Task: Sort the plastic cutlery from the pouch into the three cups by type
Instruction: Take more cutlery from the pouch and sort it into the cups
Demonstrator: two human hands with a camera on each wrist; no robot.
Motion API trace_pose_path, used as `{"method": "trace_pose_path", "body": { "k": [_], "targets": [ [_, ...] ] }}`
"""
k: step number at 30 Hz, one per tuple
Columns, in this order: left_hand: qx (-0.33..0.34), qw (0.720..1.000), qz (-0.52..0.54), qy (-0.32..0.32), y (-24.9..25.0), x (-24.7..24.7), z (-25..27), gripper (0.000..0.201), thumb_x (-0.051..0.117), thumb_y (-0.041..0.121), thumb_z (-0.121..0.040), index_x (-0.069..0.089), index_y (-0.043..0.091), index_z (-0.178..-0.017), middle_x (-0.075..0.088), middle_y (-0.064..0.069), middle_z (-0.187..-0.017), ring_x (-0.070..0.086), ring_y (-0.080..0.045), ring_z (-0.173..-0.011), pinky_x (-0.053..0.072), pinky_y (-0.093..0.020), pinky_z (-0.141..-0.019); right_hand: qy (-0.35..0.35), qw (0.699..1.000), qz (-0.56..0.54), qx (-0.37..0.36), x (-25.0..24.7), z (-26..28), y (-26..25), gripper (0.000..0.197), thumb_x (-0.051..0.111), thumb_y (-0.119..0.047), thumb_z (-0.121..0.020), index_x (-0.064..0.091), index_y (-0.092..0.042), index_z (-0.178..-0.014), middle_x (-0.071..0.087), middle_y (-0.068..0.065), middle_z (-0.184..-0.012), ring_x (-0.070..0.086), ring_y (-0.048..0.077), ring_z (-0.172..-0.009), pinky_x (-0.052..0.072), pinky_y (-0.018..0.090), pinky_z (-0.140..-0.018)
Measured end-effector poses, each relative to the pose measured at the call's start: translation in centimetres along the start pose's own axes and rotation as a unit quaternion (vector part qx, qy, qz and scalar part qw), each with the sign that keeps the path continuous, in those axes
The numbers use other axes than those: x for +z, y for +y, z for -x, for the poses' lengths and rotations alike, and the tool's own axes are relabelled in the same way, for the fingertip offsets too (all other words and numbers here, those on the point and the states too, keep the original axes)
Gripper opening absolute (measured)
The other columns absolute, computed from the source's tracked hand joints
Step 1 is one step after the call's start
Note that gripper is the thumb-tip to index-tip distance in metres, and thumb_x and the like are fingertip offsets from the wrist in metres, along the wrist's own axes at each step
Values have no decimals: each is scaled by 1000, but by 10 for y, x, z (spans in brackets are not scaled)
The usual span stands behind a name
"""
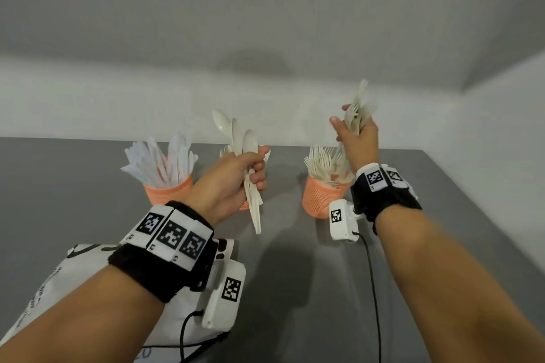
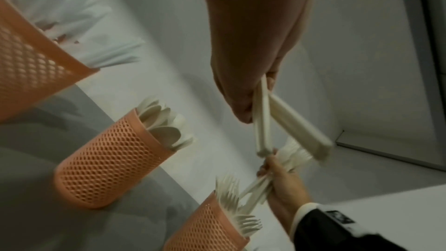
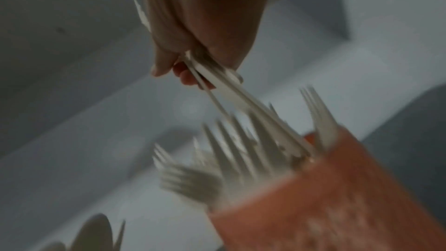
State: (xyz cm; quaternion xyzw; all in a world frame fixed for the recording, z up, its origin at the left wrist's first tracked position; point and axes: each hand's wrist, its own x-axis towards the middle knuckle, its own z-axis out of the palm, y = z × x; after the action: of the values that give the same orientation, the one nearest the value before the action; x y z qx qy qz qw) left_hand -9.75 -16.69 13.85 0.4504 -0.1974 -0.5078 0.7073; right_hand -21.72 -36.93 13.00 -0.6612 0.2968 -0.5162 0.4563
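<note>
Grey and bare, the surface [image 1: 295, 259] runs up to a pale wall, and three orange mesh cups stand in a row along its far side so each type has its own home. Knives fan out of the left cup [image 1: 169, 188], spoons fill the middle cup [image 2: 108, 169], which the head view mostly hides behind the left hand [image 1: 236, 177], and forks crowd the right cup [image 1: 321, 197]. That left hand is clenched round a bundle of spoons [image 1: 247, 150], bowls up and handles hanging down, held just over the middle cup, probably so the handles can drop straight in. The right hand [image 1: 358, 135] grasps a bunch of forks [image 1: 358, 112], tines upward, directly above the right cup for the same reason; the wrist view is blurred, so I cannot tell whether the lowest handles already touch the forks inside. Near the person, the white pouch [image 1: 59, 283] lies slack under the left forearm, within easy reach for another handful.
</note>
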Motion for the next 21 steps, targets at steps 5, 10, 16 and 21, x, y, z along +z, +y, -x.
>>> {"method": "trace_pose_path", "body": {
  "k": [5,10,16,21],
  "targets": [
    [14,1000,0,13,-8,5,-9,20,45,3,-92,53,4,-111,38,2,-57,34,-6,-40,36,-18,-40,-8,989,-94,111,4,10,37,28,71,1,-74,56,-14,-91,62,1,-81,64,17,-73,56,34,-71],
    [14,1000,3,25,-13,2,-15,22,47,3,-92,55,3,-112,38,2,-57,34,-6,-41,37,-18,-41,-9,986,-132,97,1,0,39,29,70,-12,-79,54,-29,-98,55,-2,-75,57,14,-72,53,31,-72],
    [-2,1000,10,8,-18,3,-22,20,44,4,-93,54,4,-111,36,1,-61,33,-6,-40,36,-18,-41,-89,993,46,62,1,2,44,21,50,-13,-92,54,-26,-77,51,-6,-73,48,9,-70,42,15,-67],
    [-14,1000,12,-24,-18,3,-21,18,46,9,-95,55,8,-111,43,1,-61,36,-9,-47,39,-21,-47,-130,982,-1,136,0,12,46,13,48,-27,-94,58,-20,-93,59,-5,-79,58,6,-73,46,19,-73]
  ]
}}
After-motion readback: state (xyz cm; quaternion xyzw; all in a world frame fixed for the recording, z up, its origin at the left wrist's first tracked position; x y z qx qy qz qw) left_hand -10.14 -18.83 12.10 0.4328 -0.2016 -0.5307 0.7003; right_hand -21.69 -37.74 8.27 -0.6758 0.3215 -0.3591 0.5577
